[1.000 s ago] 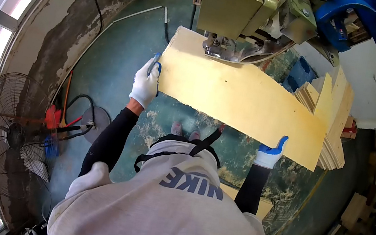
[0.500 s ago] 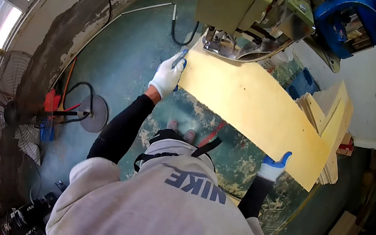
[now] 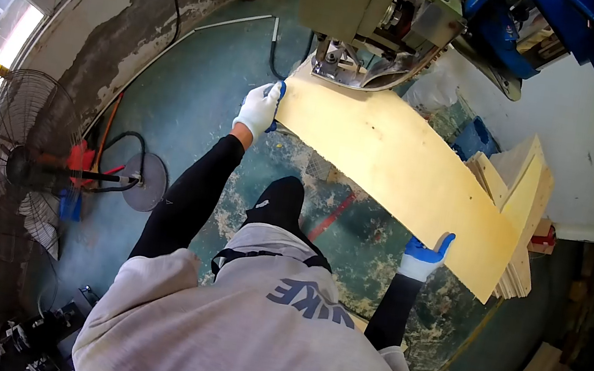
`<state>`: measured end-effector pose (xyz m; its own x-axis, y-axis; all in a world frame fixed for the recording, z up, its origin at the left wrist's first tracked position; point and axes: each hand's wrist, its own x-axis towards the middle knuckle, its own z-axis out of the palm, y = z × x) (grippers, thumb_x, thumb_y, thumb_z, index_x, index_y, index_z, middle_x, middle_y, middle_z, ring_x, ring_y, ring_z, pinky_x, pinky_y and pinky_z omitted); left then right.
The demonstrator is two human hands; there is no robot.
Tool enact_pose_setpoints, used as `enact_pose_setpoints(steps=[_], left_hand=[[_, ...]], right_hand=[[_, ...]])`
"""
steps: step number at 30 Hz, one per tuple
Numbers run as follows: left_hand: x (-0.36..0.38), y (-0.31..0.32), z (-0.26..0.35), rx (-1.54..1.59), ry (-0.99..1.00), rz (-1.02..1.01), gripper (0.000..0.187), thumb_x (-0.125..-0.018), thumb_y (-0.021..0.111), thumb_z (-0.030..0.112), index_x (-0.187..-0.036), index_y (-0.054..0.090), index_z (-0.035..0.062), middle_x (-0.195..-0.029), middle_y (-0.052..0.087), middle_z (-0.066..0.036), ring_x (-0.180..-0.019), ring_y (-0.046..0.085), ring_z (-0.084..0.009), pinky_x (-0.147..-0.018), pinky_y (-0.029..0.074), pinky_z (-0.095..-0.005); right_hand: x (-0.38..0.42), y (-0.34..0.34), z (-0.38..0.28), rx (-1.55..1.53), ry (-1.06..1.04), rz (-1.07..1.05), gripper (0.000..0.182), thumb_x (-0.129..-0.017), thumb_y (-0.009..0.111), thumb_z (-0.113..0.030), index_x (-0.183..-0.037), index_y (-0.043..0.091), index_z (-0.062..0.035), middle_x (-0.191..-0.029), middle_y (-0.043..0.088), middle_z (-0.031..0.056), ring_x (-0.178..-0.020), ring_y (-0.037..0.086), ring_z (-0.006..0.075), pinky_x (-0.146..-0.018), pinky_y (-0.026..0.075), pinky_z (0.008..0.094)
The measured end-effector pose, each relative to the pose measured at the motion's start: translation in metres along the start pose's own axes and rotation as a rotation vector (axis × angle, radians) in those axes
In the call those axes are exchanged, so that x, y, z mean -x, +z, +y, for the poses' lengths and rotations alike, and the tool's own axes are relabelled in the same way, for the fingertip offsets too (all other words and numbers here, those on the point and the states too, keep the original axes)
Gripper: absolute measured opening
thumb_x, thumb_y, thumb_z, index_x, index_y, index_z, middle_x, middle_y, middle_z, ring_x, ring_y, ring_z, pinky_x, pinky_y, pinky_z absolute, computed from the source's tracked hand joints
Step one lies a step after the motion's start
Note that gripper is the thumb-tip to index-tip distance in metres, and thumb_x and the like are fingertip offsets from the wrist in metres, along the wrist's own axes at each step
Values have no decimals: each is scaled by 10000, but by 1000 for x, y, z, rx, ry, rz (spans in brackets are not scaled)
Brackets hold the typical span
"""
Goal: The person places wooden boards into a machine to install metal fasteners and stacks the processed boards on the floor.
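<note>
A long, pale yellow plywood sheet (image 3: 394, 150) slants from the upper middle down to the right. My left hand (image 3: 258, 108), in a white glove with blue palm, is closed on its left end, thumb on top. Along the near edge, toward the right end, my right hand (image 3: 424, 258) grips the sheet with the thumb over the top and the other fingers hidden below. The sheet's far edge lies under the metal foot (image 3: 345, 71) of a green machine (image 3: 347, 1).
A stack of wooden boards (image 3: 531, 213) stands at the right beside a blue bucket (image 3: 477, 138). At the left is a wire-caged fan (image 3: 16, 163) with a round base (image 3: 146, 182). A blue machine part (image 3: 504, 32) hangs at upper right. Wood pieces (image 3: 538, 367) lie lower right.
Both hands and the sheet have shifted slightly left in view. One knee has come forward, covering the shoes seen before. Both hands keep their hold.
</note>
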<state>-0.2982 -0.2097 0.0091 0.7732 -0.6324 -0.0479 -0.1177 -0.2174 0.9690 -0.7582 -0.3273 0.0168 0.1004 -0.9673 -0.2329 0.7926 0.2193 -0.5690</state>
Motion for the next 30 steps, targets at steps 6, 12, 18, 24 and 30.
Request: enact_pose_setpoints(steps=[6,12,18,24,30], left_hand=[[11,-2,15,-95,-65,18,380,-1026,511,310,-1042,673,-33,-740,642,-67,-676,557,-136,-665,470,-319],[1,0,7,-62,6,32,374,-1027,498,302,-1034,668,-32,-681,619,-58,-608,533,-130,-608,459,-331],[5,-5,37,-138,-3,18,376,-1017,501,320,-1006,668,-16,-684,595,-122,-624,542,-186,-622,458,-351],[-42,27,24,-96,113,49,387,-1008,512,333,-1023,680,-15,-671,604,-108,-593,564,-184,-596,463,-359],[-54,26,29,-43,-63,-62,413,-1006,518,374,-1084,699,11,-676,615,-62,-557,572,-157,-522,472,-331]], right_hand=[[1,-13,4,113,3,19,425,-1021,559,-276,-1354,516,-15,-1370,579,132,-1228,578,237,-1026,500,389],[0,-22,10,81,7,45,407,-1022,557,-264,-1341,526,-12,-1346,597,124,-1204,593,227,-1001,517,371],[-8,-7,9,90,-46,49,397,-1028,546,-258,-1340,527,-13,-1344,596,119,-1201,590,216,-988,519,355],[-27,-13,5,99,-70,10,409,-1031,543,-264,-1356,513,-18,-1366,578,114,-1213,580,217,-1005,503,356],[-40,-3,6,85,-14,-31,442,-1031,542,-279,-1376,492,-7,-1393,556,132,-1245,558,244,-1044,476,388]])
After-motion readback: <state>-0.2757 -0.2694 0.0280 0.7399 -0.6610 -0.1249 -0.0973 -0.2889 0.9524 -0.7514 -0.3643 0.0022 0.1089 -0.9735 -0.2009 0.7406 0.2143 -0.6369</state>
